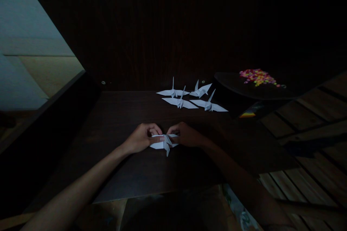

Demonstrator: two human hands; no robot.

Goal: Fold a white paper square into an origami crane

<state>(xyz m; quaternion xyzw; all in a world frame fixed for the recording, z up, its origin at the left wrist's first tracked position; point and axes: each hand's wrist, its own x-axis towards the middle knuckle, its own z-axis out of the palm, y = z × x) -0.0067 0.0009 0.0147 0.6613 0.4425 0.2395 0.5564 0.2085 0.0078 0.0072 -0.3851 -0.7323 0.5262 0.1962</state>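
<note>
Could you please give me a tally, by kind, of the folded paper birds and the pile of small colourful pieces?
White paper birds at the back: 4
White paper bird held in the left hand and right hand: 1
Pile of colourful pieces, too small to count singly: 1
Total: 6

A dark tabletop (127,110) carries 4 paper cranes (180,103).

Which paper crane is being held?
The front crane: the left hand and right hand hold its wings, while the other four cranes sit farther back, untouched.
</note>
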